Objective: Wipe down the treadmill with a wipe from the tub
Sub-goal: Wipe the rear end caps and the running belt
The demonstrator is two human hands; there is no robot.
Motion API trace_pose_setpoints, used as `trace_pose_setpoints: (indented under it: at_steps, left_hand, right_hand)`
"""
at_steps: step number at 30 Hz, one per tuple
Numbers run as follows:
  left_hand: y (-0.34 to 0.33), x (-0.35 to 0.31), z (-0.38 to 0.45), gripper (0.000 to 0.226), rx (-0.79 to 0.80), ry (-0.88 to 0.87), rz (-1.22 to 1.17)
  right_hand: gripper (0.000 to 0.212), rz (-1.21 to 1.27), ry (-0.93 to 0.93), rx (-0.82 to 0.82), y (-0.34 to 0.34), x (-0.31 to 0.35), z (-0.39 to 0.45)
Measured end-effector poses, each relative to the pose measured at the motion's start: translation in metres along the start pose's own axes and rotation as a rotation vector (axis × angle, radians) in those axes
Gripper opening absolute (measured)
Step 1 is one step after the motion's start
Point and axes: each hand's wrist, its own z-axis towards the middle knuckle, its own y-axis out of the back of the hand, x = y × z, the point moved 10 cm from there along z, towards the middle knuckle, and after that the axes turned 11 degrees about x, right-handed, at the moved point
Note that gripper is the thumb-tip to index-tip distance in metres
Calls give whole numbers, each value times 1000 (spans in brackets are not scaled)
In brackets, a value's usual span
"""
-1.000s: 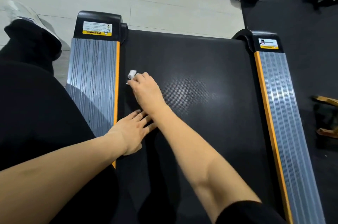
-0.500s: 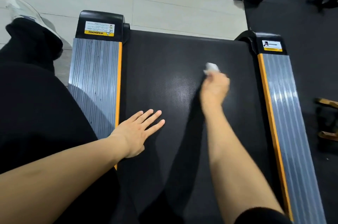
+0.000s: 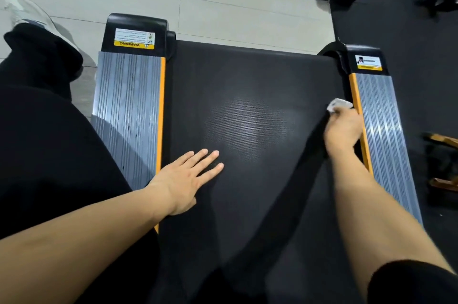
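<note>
The wipe [image 3: 338,104], a small crumpled white wad, sits at the far right edge of the treadmill belt [image 3: 247,130], pressed against the dark textured surface just beside the orange strip of the right side rail [image 3: 379,125]. The right hand [image 3: 344,127] has its grip closed around the wipe, only the front of the wad showing past the curled fingers. The left hand [image 3: 188,179] lies flat and open on the belt near the left side rail [image 3: 128,110], fingers spread, holding nothing and seemingly bracing the body. The step in hand looks like wiping across the belt, with the stroke at its right-hand limit. The next move probably calls for a reversal toward the left, shifted a little nearer or farther so a fresh band is covered, with steady downward pressure so the wad does not roll out of the fingers. The ribbed rails and the black end cap [image 3: 135,31] with its warning label [image 3: 135,39] appear to remain to be done. The tub is not in view.
</note>
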Motion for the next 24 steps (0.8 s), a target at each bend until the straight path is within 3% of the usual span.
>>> trace_pose_setpoints:
  at_steps: [3,5,8,11,15,18,22,24]
  left_hand:
    - [-2,0,3,89,16,1,-11]
    - [-2,0,3,88,12,7,-12]
    - [0,1,0,90,21,4,-21]
    - [-1,3,2,92,30,9,-26]
    - [-4,1,2,91,42,7,-32]
    - [-1,2,0,90,47,-1,-49]
    - [-1,3,-1,88,41,-5,-58]
    - [0,2,-1,88,42,-12,-65]
  right_hand:
    - [26,78,-74,0,-1,32,-16]
    - [20,142,125,-15,-7,121,-47]
    - [24,177,592,61,-26,261,-131]
    - [18,280,816,136,-21,297,-168]
    - [26,261,663,421,-26,258,-120]
    - [17,239,568,500,-35,236,-94]
    - [27,357,557,196,-19,231,-98]
    - [21,259,489,11,-19,221,-109]
